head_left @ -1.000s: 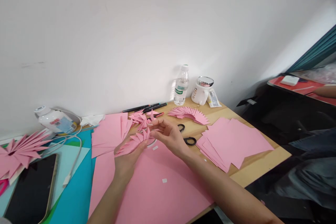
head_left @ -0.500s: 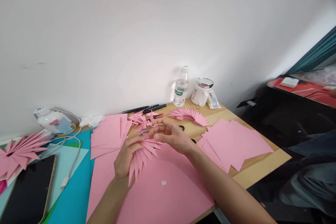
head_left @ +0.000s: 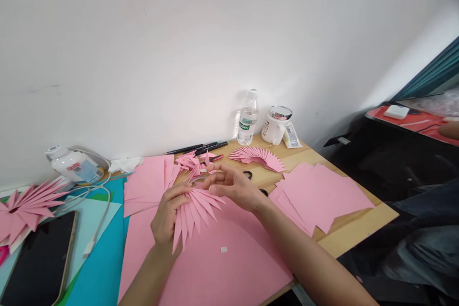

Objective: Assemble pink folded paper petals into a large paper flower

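Note:
My left hand [head_left: 168, 213] is closed on the inner end of a fan of pleated pink paper [head_left: 195, 215], its points spread toward me. My right hand [head_left: 234, 189] is beside the fan's right end, with its fingers partly bent and apart. Its thumb is close to the last fold; whether they touch I cannot tell. A tape roll [head_left: 198, 180] lies just beyond both hands, partly hidden. Under them is a large pink sheet [head_left: 247, 253] with a small white scrap [head_left: 224, 249] on it.
Pink sheets [head_left: 326, 193] lie right, with a pleated arc [head_left: 256, 158] behind. Bottle [head_left: 247, 119], mug [head_left: 274, 126] and pens [head_left: 201, 148] are near the wall. Left are a phone [head_left: 41, 258], cable, pill bottle [head_left: 74, 165] and pink rosette [head_left: 28, 208]. Scissors [head_left: 247, 175] lie behind my right hand.
My left hand has moved slightly left, and the fan's pleats show more fully. My right hand has hardly moved.

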A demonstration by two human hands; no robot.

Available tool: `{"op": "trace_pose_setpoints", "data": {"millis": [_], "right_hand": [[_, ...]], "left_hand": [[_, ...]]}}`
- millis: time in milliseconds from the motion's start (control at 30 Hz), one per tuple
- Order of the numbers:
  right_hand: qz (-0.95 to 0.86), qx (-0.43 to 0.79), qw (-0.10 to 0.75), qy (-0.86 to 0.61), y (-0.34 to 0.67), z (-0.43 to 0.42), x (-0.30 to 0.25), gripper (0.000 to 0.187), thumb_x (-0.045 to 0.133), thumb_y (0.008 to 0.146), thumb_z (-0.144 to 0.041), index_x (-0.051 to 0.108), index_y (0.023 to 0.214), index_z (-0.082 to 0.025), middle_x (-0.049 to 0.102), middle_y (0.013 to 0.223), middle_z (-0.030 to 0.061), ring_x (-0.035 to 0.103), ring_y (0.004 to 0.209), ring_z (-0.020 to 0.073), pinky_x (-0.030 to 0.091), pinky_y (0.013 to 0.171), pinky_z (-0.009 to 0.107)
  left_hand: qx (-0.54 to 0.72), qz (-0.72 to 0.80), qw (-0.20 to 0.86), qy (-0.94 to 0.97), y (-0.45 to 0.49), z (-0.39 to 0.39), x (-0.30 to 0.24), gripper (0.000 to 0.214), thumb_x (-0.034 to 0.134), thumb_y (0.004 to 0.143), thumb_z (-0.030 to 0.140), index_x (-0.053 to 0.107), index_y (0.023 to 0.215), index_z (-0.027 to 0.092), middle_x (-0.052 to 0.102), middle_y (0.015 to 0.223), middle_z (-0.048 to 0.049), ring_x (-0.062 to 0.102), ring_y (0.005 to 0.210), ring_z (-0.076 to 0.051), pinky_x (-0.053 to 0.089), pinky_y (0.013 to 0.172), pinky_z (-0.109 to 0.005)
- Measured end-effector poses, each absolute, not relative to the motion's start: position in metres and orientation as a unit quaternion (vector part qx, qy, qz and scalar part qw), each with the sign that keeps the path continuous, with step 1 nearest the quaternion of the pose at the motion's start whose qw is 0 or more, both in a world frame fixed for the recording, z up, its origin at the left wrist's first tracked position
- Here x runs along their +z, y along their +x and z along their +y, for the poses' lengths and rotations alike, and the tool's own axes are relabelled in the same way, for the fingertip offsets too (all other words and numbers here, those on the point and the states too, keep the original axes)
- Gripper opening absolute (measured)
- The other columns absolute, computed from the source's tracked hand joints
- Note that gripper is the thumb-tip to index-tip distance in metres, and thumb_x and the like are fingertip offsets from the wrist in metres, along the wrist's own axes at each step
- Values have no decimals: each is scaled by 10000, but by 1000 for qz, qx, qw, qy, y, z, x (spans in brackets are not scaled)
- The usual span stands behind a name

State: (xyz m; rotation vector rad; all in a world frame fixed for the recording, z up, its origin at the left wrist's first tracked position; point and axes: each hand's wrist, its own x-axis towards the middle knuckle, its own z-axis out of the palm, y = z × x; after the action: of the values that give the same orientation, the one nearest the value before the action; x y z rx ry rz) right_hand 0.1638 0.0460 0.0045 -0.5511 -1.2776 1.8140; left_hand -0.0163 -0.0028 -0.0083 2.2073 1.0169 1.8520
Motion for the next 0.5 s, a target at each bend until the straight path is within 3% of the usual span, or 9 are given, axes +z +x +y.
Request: {"op": "trace_pose_setpoints", "data": {"millis": [167, 267, 367, 500], "right_hand": [[-489, 687, 472, -256, 163, 50, 1, 232, 693, 746, -330, 586, 898, -190, 644, 877, 21, 631, 820, 138, 493, 772, 307], [-486, 670, 492, -271, 165, 52, -1, 217, 687, 748, -353, 594, 843, -182, 633, 851, 10, 632, 775, 130, 484, 828, 346], [-526, 667, 454, -269, 169, 52, 2, 294, 711, 722, -344, 600, 953, -199, 629, 962, 33, 617, 890, 156, 474, 855, 360], [-599, 669, 368, -242, 171, 48, 7, 536, 773, 651, -281, 541, 1132, -238, 588, 1143, 67, 534, 1115, 203, 421, 941, 396]], "left_hand": [[574, 310, 56, 755, -18, 0, -12, 252, 425, 882, 131, 643, 980, 211, 621, 1029, -82, 586, 999, -235, 488, 825, -400], [552, 313, 66, 771, -16, 1, -12, 234, 452, 858, 92, 635, 958, 198, 629, 996, -94, 592, 978, -234, 493, 811, -404], [546, 339, 78, 762, -15, 1, -11, 191, 450, 859, 106, 605, 929, 193, 641, 950, -99, 605, 937, -230, 502, 786, -400], [547, 366, 65, 750, -18, 2, -12, 161, 496, 823, 102, 578, 922, 200, 642, 955, -87, 610, 938, -231, 502, 794, -397]]}}
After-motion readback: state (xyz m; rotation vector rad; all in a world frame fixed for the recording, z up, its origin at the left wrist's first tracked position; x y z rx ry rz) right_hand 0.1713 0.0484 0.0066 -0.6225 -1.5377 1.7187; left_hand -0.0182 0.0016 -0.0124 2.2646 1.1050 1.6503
